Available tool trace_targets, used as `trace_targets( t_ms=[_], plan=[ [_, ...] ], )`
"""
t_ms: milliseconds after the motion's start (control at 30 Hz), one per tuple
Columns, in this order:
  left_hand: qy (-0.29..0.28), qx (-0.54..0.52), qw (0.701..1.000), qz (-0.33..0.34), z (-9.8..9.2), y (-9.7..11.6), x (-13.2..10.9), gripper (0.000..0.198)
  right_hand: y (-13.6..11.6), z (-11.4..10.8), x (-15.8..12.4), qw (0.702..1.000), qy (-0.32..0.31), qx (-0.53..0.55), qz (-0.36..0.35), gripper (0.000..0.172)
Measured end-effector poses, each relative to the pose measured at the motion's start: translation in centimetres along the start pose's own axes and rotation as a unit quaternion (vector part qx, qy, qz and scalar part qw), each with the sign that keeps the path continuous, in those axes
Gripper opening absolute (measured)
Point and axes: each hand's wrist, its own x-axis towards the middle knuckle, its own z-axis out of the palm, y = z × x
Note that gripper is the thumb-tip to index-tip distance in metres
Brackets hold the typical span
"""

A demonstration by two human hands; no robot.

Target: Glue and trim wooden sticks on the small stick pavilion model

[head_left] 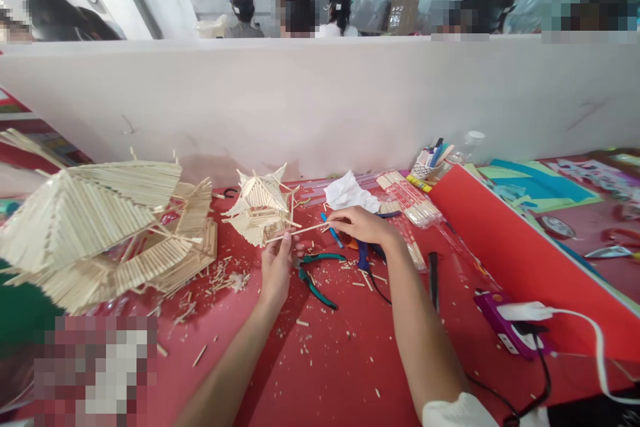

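Observation:
A thin wooden stick (309, 230) runs between my two hands above the red table. The fingers of my right hand (357, 223) pinch its right end. The thumb and fingers of my left hand (277, 270) close on its left end. Just behind the left hand stands a small pavilion-like model (260, 203) made of wooden sticks. Teal-handled pliers (320, 290) lie spread below the hands. A blue glue gun (363, 255) rests partly hidden under the right hand, near a blue pen (331, 232).
A larger stick model (100, 213) fills the left side. Packs of sticks (407, 197), white tissue (350, 193) and a pen cup (425, 163) stand along the back. A purple power strip (510, 327) with cables and a red board (530, 267) are at the right.

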Motion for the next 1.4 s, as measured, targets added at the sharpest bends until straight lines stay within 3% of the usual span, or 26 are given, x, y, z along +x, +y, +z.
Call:
trace_targets(
  t_ms=[367, 533, 633, 800, 933, 1033, 1133, 1300, 1400],
  plan=[
    [0.005, 0.031, 0.999, 0.032, -0.7, 0.1, 0.7, 0.045, -0.4, 0.4, 0.4, 1.0, 0.021, -0.021, 0.0, 0.026],
    [-0.002, 0.014, 1.0, 0.021, -0.4, -0.1, 0.2, 0.041, -0.7, -0.7, -0.6, 1.0, -0.017, -0.002, 0.003, 0.023],
    [-0.019, 0.006, 1.0, 0.018, -0.1, -0.5, -0.2, 0.041, -0.7, -1.9, -1.8, 1.0, -0.005, 0.004, 0.014, 0.024],
    [-0.084, 0.027, 0.996, -0.006, 0.3, -0.5, -0.7, 0.038, -0.2, -3.0, -3.6, 0.985, 0.038, -0.09, 0.144, 0.03],
    [-0.187, 0.102, 0.976, -0.043, 0.0, 0.7, -1.6, 0.041, 0.0, -2.6, -5.0, 0.963, 0.034, -0.148, 0.222, 0.028],
    [-0.223, 0.172, 0.959, -0.039, -1.5, 1.8, -2.6, 0.04, -0.9, -1.2, -6.1, 0.966, 0.049, -0.165, 0.191, 0.025],
    [-0.237, 0.253, 0.938, -0.001, -3.9, 2.6, -3.5, 0.037, -3.2, 1.8, -6.7, 0.972, 0.097, -0.173, 0.124, 0.03],
    [-0.189, 0.296, 0.936, 0.035, -7.3, 3.2, -4.6, 0.042, -6.5, 9.5, -6.0, 0.959, 0.091, -0.251, 0.098, 0.078],
    [-0.169, 0.296, 0.939, 0.054, -8.4, 3.3, -5.1, 0.043, -6.9, 12.7, -5.6, 0.95, 0.07, -0.283, 0.108, 0.085]
  ],
)
